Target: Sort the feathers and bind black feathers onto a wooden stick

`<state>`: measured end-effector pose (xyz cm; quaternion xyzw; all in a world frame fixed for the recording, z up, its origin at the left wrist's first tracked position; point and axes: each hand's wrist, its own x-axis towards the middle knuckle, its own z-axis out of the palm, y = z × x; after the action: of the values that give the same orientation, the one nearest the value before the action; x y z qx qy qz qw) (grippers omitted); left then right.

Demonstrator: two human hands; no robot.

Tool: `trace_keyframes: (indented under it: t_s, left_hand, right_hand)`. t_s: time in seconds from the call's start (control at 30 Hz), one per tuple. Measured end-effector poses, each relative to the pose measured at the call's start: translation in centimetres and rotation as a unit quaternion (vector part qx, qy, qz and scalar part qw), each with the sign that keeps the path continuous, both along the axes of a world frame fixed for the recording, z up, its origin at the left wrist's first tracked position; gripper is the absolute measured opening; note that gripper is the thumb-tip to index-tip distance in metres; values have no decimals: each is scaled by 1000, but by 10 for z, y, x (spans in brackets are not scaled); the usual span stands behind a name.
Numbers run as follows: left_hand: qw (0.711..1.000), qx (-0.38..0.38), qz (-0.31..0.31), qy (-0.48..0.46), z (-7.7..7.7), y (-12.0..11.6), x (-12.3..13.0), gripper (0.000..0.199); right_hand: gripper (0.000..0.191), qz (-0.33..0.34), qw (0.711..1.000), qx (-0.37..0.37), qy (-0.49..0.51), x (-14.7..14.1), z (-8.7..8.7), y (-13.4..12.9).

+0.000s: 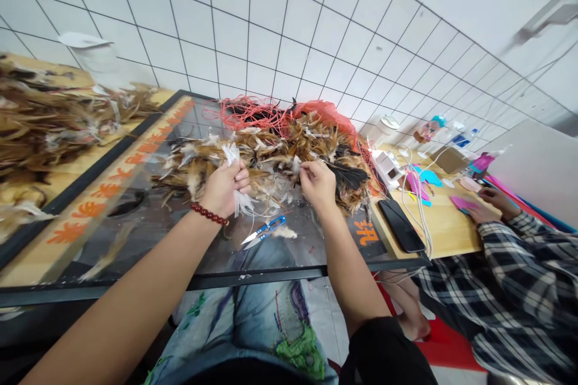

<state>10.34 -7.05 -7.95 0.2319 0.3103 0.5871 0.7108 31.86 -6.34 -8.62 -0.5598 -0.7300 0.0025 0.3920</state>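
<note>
My left hand [226,187], with a red bead bracelet at the wrist, is closed around a bundle of white strips [232,155] that stick out above and below the fist. To its right, my right hand [318,181] pinches a small whitish tuft [296,165] at the near side of a heap of brown feathers [311,138]. Blue-handled snips [265,230] lie on the glass-topped table between my forearms, beside a small pale feather [285,233].
More brown feathers [58,120] cover the left table. Red string [257,114] and a red plastic bag [327,114] lie behind the heap. At right are a black phone [401,225], white cables and a person in a plaid shirt [519,252] handling pink pieces.
</note>
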Motion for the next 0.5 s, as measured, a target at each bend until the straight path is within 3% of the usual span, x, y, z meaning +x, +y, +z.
trace_keyframes:
  t_s: [0.13, 0.23, 0.4, 0.5]
  left_hand:
    - [998, 17, -38, 37, -2, -2, 4, 20]
    - [992, 41, -56, 101, -7, -5, 9, 25]
    - [977, 74, -94, 178, -16, -8, 19, 33]
    - [969, 89, -113, 202, -21, -8, 22, 37]
  right_hand:
    - [22, 83, 993, -80, -34, -10, -7, 1]
    - [27, 96, 984, -135, 68, -23, -14, 3]
    - [42, 224, 884, -218, 349, -40, -17, 1]
    - [38, 234, 861, -216, 397, -45, -13, -2]
